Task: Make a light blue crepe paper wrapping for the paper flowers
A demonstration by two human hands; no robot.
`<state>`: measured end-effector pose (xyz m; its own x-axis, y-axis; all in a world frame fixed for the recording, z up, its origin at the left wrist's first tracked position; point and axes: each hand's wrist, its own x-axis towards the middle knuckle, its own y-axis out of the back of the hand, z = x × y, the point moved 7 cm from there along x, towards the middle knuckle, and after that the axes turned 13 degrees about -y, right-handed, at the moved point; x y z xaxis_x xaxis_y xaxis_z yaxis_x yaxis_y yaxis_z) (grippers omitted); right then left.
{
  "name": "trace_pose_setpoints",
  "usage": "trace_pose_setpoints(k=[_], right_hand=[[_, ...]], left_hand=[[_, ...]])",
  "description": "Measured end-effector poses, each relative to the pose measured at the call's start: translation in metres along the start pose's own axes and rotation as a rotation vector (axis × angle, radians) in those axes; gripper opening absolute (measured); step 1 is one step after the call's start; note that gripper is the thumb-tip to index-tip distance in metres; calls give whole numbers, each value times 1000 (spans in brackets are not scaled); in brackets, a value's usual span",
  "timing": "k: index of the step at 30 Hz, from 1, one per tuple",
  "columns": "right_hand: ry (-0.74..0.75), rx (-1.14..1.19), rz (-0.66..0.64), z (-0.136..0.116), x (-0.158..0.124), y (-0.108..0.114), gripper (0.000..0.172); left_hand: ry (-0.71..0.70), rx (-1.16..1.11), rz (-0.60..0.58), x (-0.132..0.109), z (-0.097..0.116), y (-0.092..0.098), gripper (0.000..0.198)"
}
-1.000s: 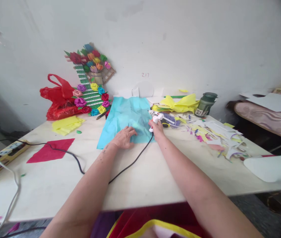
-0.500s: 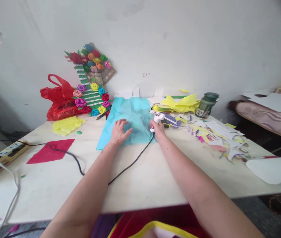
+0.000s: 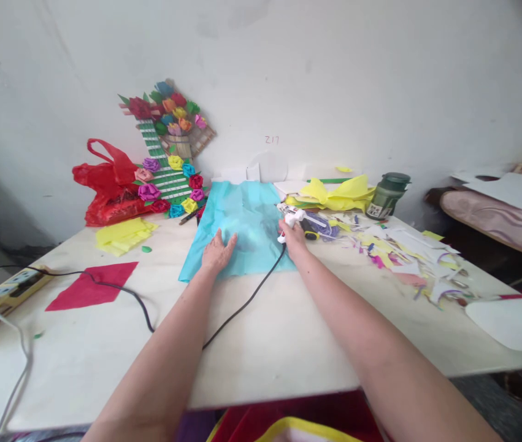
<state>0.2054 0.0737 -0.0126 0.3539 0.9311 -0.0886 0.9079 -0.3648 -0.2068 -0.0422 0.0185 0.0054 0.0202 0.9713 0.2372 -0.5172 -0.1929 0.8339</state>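
Observation:
A wrinkled sheet of light blue crepe paper [image 3: 251,212] covers the middle of the table. On its left part lies my left hand [image 3: 217,253], fingers stretched out and holding nothing. My right hand [image 3: 294,238] is wrapped round a white hot glue gun [image 3: 292,219] at the paper's right edge. The gun's black cord [image 3: 251,301] runs down from the handle and passes beneath my left forearm. Just right of the gun are a bundle of purple string [image 3: 322,226] and a black and yellow item [image 3: 310,235].
Paper scraps [image 3: 394,252] and a dark green bottle [image 3: 387,196] are on the right. Yellow paper [image 3: 338,193] lies behind. Left stand paper-flower crafts [image 3: 168,178], a red plastic bag [image 3: 108,184], yellow sheets [image 3: 125,235], a dark red sheet [image 3: 92,286] and a power strip [image 3: 10,296].
My left hand has shifted slightly left and down across the blue paper, its fingers straighter. My right hand keeps the glue gun in nearly the same spot.

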Motion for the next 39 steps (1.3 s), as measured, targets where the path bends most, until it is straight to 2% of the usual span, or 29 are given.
trace_pose_setpoints(k=[3, 8, 12, 16, 21, 26, 32, 39], right_hand=[[1, -4, 23, 1, 1, -2, 33], [37, 1, 34, -1, -8, -3, 31], [32, 0, 32, -2, -13, -3, 31], [19, -16, 24, -1, -14, -4, 30], [16, -5, 35, -4, -15, -4, 32], [22, 35, 54, -5, -10, -2, 32], [0, 107, 55, 0, 4, 5, 38], [57, 118, 64, -4, 3, 7, 37]], left_hand=[[0, 19, 14, 1, 0, -2, 79], [2, 87, 106, 6, -9, 0, 59], [90, 125, 193, 5, -26, 13, 50], [208, 164, 298, 0, -43, 33, 52], [345, 205, 278, -2, -60, 45, 56], [424, 170, 173, 1, -71, 42, 42], [479, 129, 242, -1, -72, 48, 33], [496, 86, 320, -4, -76, 59, 33]])
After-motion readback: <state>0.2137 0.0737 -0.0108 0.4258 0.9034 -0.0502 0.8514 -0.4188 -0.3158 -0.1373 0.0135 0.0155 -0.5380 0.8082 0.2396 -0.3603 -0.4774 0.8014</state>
